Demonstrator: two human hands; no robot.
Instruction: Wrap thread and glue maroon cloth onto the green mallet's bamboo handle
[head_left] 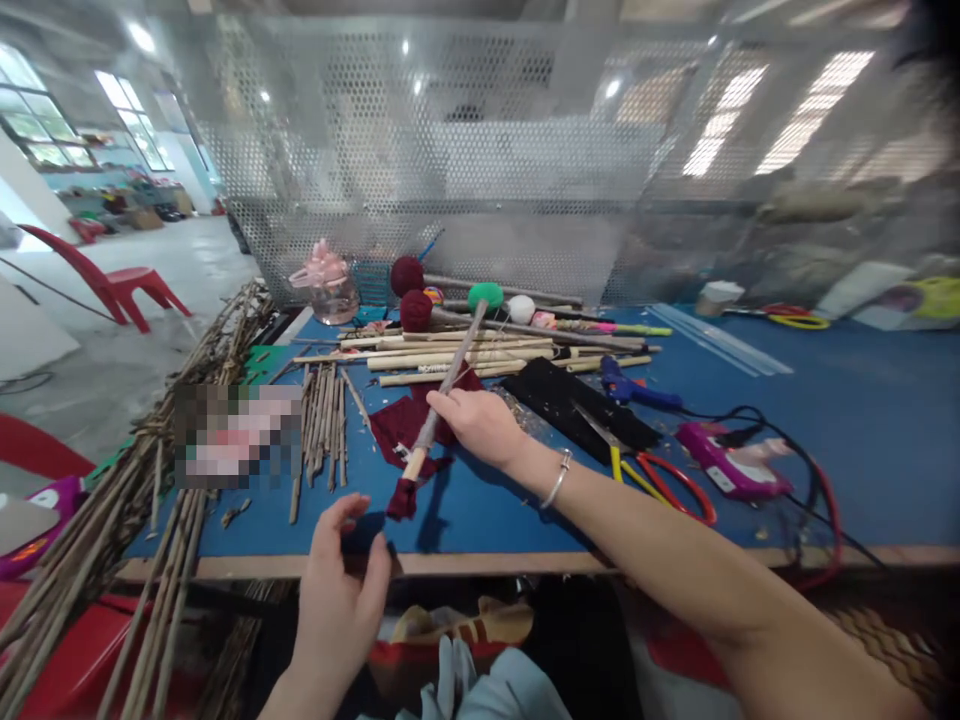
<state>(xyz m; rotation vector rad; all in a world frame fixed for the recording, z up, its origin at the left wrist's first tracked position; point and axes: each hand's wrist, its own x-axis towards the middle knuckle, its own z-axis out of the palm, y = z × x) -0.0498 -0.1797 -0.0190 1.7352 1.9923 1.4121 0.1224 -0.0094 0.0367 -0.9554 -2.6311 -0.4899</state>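
My right hand is closed around a wooden stick, held at a slant above the table. At its far end shows a green ball; whether it is fixed on I cannot tell. Dark red cloth wraps the near end. Just left of that end, my left hand is open, fingers curved and apart, holding nothing. Beneath the stick lies a piece of dark red fabric. Black fabric is to the right, with scissors partly on it.
Pale sticks, dark red balls and a white ball lie toward the mesh screen. Thin twigs and a long branch bundle occupy the left. A blue glue gun and purple device sit right, with cables.
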